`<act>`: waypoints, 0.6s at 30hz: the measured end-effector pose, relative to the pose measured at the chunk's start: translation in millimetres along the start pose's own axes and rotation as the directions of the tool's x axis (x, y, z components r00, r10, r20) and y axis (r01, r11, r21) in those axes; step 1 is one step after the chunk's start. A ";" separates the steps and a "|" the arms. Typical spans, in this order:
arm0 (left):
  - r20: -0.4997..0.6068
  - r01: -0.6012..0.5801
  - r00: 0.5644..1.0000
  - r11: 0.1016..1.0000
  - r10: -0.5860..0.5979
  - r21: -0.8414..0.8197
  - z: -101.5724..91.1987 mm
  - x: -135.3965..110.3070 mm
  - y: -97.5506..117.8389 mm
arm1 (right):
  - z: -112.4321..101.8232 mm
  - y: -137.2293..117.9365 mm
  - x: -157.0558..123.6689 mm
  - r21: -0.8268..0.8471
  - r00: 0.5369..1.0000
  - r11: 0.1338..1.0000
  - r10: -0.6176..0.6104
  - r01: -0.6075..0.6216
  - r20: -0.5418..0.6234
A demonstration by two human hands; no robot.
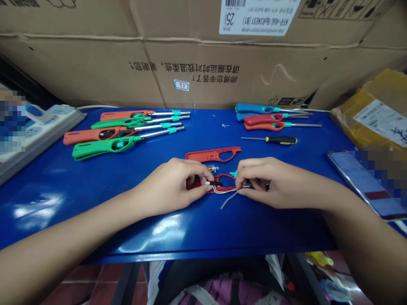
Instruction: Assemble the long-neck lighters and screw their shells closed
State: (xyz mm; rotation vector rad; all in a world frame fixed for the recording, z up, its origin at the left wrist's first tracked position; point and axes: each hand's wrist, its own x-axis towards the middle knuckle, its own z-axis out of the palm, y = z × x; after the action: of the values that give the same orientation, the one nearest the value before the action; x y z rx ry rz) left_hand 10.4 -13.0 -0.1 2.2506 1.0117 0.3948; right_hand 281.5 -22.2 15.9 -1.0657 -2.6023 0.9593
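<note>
My left hand (173, 184) and my right hand (270, 182) both pinch an opened red lighter body (222, 183) lying on the blue table (95, 190). White and grey wires (227, 197) trail from it between my fingers. A teal part (234, 173) sticks up by my right thumb. The other red shell half (213, 154) lies just beyond, with a small metal piece (212, 168) beside it.
Several orange and green long-nose lighters (121, 133) lie at the back left, three blue and red ones (270, 116) at the back right. A black-and-yellow screwdriver (273, 140), small screws (225, 125), a phone (365, 182), a power strip (41, 127) and cardboard boxes (190, 51) surround the work spot.
</note>
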 end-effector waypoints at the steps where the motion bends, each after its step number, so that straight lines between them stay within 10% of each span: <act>1: 0.000 -0.005 1.000 1.000 0.005 -0.006 -0.3 0.3 0.3 | 0.4 0.9 0.5 -0.007 1.000 1.000 -0.011 0.011 -0.001; 18: -0.004 0.016 1.000 0.996 -0.017 -0.084 0.3 2.2 1.4 | 5.6 5.4 5.9 0.027 0.989 0.997 0.074 -0.071 -0.130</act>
State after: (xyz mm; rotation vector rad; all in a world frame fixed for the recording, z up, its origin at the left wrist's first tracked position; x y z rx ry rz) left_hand 12.8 -12.3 0.6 2.1659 0.9967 0.4277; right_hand 278.1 -18.1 7.8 -1.1829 -2.4584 0.8987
